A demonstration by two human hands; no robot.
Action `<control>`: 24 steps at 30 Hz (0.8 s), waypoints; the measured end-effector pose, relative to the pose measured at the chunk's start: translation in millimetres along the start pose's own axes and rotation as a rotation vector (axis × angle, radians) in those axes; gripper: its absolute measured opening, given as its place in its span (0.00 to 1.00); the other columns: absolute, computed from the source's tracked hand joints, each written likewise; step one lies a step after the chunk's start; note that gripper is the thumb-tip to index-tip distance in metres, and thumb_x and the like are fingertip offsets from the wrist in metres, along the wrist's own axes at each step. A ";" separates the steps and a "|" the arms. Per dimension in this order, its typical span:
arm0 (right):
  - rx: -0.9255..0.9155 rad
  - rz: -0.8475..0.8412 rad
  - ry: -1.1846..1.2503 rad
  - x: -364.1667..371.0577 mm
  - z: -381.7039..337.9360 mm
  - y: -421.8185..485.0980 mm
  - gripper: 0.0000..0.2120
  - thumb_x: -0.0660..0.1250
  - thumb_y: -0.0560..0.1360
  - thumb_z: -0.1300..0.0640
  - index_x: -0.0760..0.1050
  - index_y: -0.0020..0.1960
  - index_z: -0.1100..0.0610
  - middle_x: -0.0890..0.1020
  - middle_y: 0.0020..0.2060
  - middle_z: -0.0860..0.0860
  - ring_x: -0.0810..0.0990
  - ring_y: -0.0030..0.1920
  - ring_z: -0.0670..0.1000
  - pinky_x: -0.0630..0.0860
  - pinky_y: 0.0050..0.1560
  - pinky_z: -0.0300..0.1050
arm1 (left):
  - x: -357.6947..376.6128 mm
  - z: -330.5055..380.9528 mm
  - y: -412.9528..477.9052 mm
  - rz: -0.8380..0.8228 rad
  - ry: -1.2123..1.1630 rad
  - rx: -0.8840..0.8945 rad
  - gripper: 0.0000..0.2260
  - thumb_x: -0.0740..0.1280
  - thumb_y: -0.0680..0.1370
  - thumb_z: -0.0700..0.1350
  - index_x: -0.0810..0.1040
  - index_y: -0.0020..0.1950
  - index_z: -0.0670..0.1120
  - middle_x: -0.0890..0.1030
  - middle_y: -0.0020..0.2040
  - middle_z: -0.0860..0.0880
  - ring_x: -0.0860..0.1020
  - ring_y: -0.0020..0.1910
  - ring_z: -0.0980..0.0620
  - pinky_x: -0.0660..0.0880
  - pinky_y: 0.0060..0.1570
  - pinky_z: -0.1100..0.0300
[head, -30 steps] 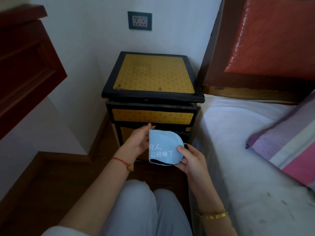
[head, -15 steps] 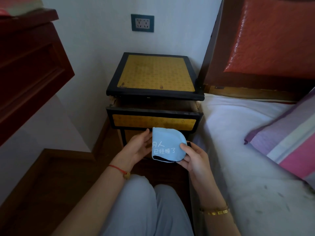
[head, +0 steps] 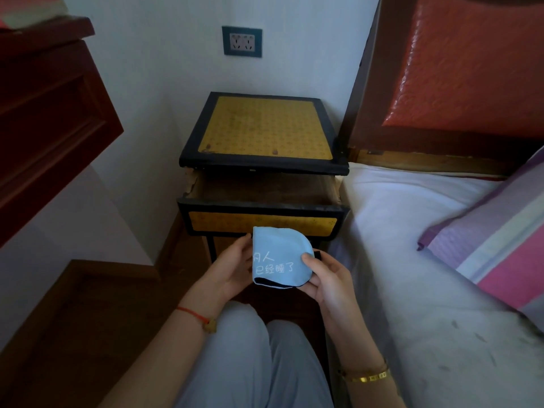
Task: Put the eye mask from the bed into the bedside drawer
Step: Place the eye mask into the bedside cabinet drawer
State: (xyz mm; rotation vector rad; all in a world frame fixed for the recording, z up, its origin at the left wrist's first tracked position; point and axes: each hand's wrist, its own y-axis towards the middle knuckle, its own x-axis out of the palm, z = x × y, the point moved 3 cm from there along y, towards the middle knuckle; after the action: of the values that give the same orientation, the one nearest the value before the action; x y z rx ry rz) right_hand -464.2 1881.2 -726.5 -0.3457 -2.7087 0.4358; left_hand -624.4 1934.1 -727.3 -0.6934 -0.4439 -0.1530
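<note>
A light blue eye mask (head: 278, 254), folded in half with white writing and a dark lining edge, is held between both hands just in front of the bedside cabinet. My left hand (head: 232, 267) grips its left edge, and my right hand (head: 326, 275) holds its right side with the thumb on top. The black and yellow bedside cabinet (head: 265, 128) stands against the wall. Its top drawer (head: 262, 220) is pulled out, showing a dark wooden inside, directly behind and above the mask.
The bed (head: 412, 231) with a white sheet lies to the right, with a striped pink and purple pillow (head: 500, 242) and a red padded headboard (head: 471, 63). A red-brown wooden cabinet (head: 44, 113) juts in at the left. My knees (head: 259, 363) are below.
The top drawer has slid further out and now shows its inside. Both hands still hold the folded mask, which sits slightly closer to the drawer front.
</note>
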 end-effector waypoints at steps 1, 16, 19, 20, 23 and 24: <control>0.002 -0.001 0.003 0.8 0.1 -0.4 0.05 0.69 0.75 0.61 0.81 0.51 0.57 0.88 0.48 0.54 0.88 0.49 0.53 0.84 0.40 0.43 | -1.2 1.0 -3.1 0.005 0.011 0.002 0.21 0.57 0.85 0.51 0.74 0.73 0.42 0.78 0.70 0.39 0.75 0.71 0.38 0.69 0.73 0.41; -0.244 -0.106 -0.142 32.6 -63.0 9.7 0.05 0.69 0.76 0.58 0.80 0.52 0.54 0.88 0.46 0.50 0.87 0.48 0.48 0.83 0.40 0.40 | 5.8 73.0 -54.2 0.030 0.365 0.268 0.17 0.74 0.75 0.43 0.82 0.63 0.44 0.88 0.55 0.45 0.87 0.50 0.53 0.83 0.43 0.62; -0.335 -0.058 -0.425 46.8 -95.8 31.6 0.10 0.68 0.76 0.55 0.80 0.55 0.58 0.87 0.47 0.52 0.88 0.44 0.48 0.85 0.43 0.47 | 17.3 102.4 -52.4 0.047 0.409 0.366 0.19 0.74 0.75 0.41 0.79 0.66 0.43 0.87 0.53 0.46 0.88 0.43 0.56 0.83 0.39 0.65; -0.369 -0.030 -0.533 52.2 -105.7 40.4 0.11 0.68 0.76 0.54 0.81 0.53 0.60 0.86 0.46 0.54 0.88 0.43 0.51 0.85 0.46 0.53 | 20.7 111.8 -49.7 0.073 0.436 0.396 0.21 0.74 0.75 0.40 0.78 0.67 0.42 0.86 0.53 0.46 0.88 0.42 0.56 0.82 0.37 0.66; -0.384 0.009 -0.820 67.5 -125.2 65.3 0.15 0.67 0.75 0.51 0.82 0.49 0.63 0.85 0.44 0.62 0.84 0.45 0.60 0.80 0.51 0.58 | 24.6 134.2 -34.7 0.173 0.543 0.418 0.24 0.75 0.74 0.39 0.76 0.70 0.39 0.84 0.58 0.42 0.86 0.47 0.52 0.83 0.34 0.67; -0.357 0.001 -0.883 70.0 -127.0 73.3 0.16 0.67 0.75 0.50 0.83 0.50 0.63 0.85 0.43 0.63 0.83 0.43 0.59 0.80 0.47 0.54 | 24.0 139.4 -28.9 0.202 0.587 0.409 0.24 0.75 0.74 0.39 0.76 0.70 0.38 0.83 0.61 0.40 0.85 0.49 0.51 0.83 0.34 0.67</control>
State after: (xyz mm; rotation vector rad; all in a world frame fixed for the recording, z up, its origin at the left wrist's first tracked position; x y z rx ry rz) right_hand -463.5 2001.4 -617.2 -0.2900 -3.6632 0.0942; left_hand -658.9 2002.5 -604.9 -0.2633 0.1599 -0.0655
